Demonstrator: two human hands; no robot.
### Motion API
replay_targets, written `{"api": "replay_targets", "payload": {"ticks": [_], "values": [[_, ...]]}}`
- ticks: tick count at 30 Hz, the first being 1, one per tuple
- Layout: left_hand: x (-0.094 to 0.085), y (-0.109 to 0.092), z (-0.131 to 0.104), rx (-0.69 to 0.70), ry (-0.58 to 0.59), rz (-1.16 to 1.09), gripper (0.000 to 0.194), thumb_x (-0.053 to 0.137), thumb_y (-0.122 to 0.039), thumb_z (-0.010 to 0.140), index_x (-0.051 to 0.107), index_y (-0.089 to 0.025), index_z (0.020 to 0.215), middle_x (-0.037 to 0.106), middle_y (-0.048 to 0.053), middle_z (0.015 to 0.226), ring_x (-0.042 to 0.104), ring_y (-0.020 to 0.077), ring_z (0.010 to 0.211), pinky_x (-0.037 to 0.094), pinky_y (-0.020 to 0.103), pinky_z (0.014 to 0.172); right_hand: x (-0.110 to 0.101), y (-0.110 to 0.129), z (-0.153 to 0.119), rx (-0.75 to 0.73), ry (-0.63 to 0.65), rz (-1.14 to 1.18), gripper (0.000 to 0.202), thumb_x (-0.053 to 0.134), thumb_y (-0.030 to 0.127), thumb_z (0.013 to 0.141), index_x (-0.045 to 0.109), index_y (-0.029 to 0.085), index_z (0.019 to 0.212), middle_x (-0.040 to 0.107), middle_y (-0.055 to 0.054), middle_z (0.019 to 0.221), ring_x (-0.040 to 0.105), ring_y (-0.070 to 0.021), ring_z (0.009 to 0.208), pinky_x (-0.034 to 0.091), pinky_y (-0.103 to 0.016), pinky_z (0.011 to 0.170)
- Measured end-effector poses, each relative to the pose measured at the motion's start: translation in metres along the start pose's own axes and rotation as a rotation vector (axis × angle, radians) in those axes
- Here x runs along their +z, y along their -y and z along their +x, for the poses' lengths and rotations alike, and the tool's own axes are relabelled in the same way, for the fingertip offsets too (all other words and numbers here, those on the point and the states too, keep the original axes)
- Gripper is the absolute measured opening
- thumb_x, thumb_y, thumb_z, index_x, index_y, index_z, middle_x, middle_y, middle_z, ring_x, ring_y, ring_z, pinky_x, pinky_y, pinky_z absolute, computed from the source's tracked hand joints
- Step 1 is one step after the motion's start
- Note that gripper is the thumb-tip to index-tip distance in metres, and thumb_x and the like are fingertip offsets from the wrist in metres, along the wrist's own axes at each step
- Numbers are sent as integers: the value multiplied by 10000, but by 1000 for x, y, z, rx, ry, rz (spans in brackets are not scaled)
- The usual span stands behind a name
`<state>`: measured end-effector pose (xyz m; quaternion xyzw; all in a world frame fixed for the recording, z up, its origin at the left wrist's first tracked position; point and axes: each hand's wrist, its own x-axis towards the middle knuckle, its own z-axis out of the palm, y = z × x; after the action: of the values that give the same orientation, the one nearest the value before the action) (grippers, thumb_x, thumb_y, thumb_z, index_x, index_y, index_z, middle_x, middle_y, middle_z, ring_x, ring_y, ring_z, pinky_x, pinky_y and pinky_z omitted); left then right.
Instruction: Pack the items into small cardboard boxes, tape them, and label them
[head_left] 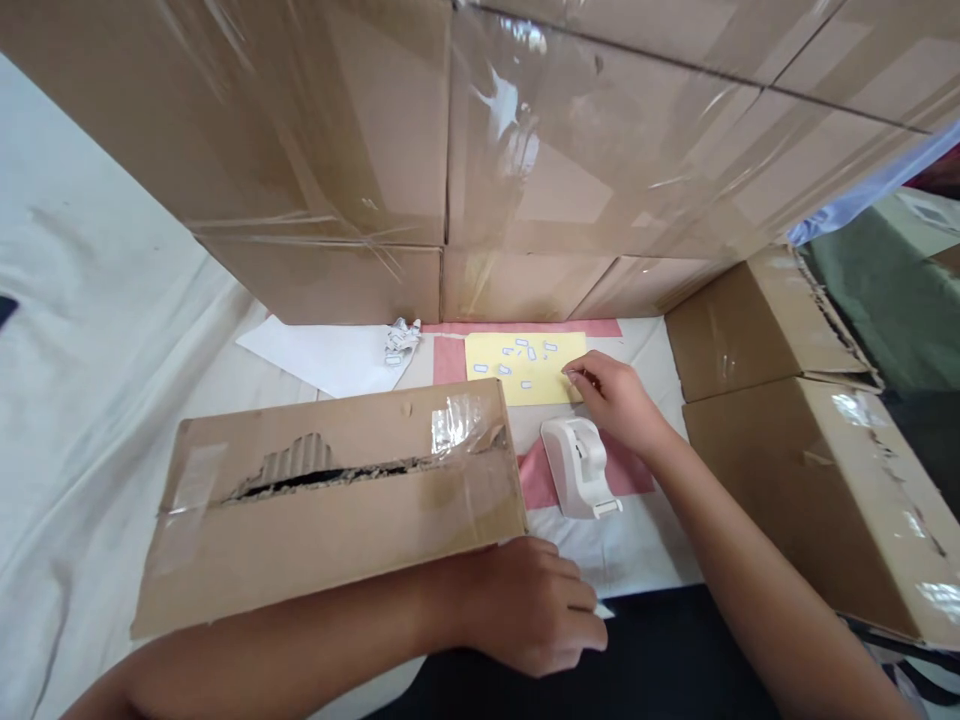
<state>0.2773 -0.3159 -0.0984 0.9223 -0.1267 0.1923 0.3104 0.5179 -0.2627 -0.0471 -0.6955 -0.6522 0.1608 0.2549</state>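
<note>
Currently, the right hand [613, 392] sets its fingers [576, 369] nearly together at the right edge of the yellow sheet [551, 390]; whether they pinch anything cannot be told. Small paper pieces [532, 353] lie spread across this sheet, apparently to keep each one separate. The tape dispenser [564, 475] stands just nearer the body, probably for easy reach. The left hand [529, 605] curls beside the cardboard box [330, 530], its hold unclear. Beyond the box, crumpled paper [403, 338] rests on a white sheet [319, 352].
</note>
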Motion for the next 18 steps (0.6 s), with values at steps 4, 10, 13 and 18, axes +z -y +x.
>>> {"api": "replay_targets", "payload": {"ticks": [4, 10, 13, 18], "values": [[-10, 2, 2, -133, -166, -272, 137, 581, -173, 926, 699, -206, 990, 747, -10, 872, 674, 135, 782, 503, 285, 769, -15, 49, -42, 245, -96, 321, 121, 682, 311, 909, 740, 209, 877, 734, -19, 785, 663, -172, 684, 533, -289, 604], [-17, 2, -5, -583, -388, -708, 169, 635, -368, 960, 640, -212, 1023, 655, -5, 780, 599, 119, 677, 500, 257, 662, -10, 101, -95, 360, -50, 550, 190, 725, 237, 893, 777, 267, 1073, 728, 9, 736, 662, -140, 591, 547, -240, 494], [-17, 2, -7, -629, -445, -771, 249, 657, -450, 940, 598, -213, 985, 606, -10, 761, 543, 116, 623, 464, 275, 600, -8, 101, -107, 336, -3, 555, 336, 700, 226, 932, 699, 325, 1253, 763, 1, 865, 714, -158, 691, 589, -249, 544], [-19, -2, -10, -707, -452, -824, 338, 598, -565, 955, 554, -240, 1037, 571, -10, 740, 485, 131, 603, 438, 298, 567, -11, 94, -115, 270, 34, 463, 323, 670, 197, 960, 686, 356, 1241, 759, 2, 914, 725, -154, 738, 584, -230, 553]]}}
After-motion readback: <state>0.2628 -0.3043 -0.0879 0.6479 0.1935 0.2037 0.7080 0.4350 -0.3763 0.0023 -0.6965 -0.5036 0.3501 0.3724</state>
